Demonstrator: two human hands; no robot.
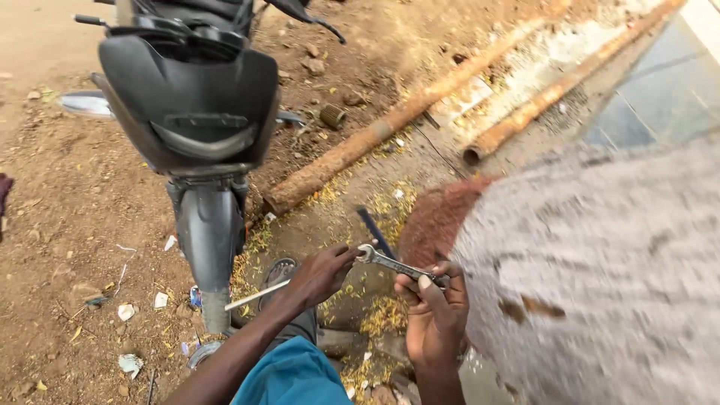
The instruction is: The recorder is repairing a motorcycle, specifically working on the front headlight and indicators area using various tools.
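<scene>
Dusty red dirt ground [67,225] out here, littered with scraps of paper and yellow petals, with a dark scooter [191,97] parked nose-on and two rusty pipes [375,135] lying slantwise behind it. Right hand [435,311] is closed around the shank of a silver open-ended spanner [394,264], fingers wrapped over it, thumb on top, so the jaw end sticks out to the left. Left hand [319,274] is curled shut on a thin metal rod [255,295] that trails off toward the scooter's front wheel, and its fingertips sit right at the spanner's open end, looks like that's so rod and spanner meet there. A sandalled foot [279,271] is planted just under the left hand. Big grey stone slab [600,285] fills the right side, blurry, with a reddish patch at its edge.
</scene>
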